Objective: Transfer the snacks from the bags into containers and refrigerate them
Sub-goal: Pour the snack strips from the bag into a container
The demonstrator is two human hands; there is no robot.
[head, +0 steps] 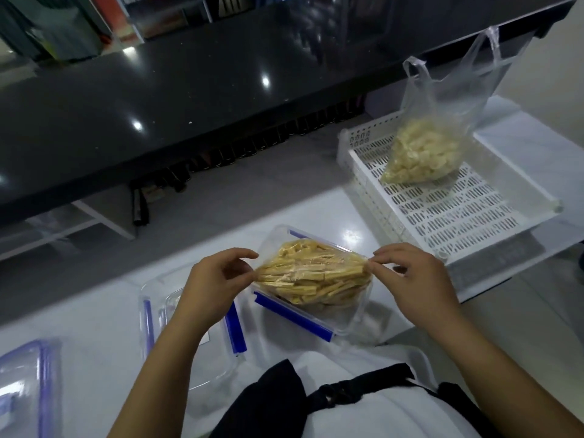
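A clear bag of yellow stick snacks (313, 275) lies in an open clear container with blue clips (292, 312) on the white counter. My left hand (210, 289) pinches the bag's left end and my right hand (414, 281) pinches its right end. A second clear bag of pale snacks (423, 151) stands upright in a white slotted tray (458, 213) at the right. Under my left forearm lies a clear lid with blue clips (189, 339).
Another clear container or lid with bluish clips (28, 384) sits at the lower left edge. A raised black glossy counter (189, 90) runs across the back. Bare white counter lies between the container and the tray.
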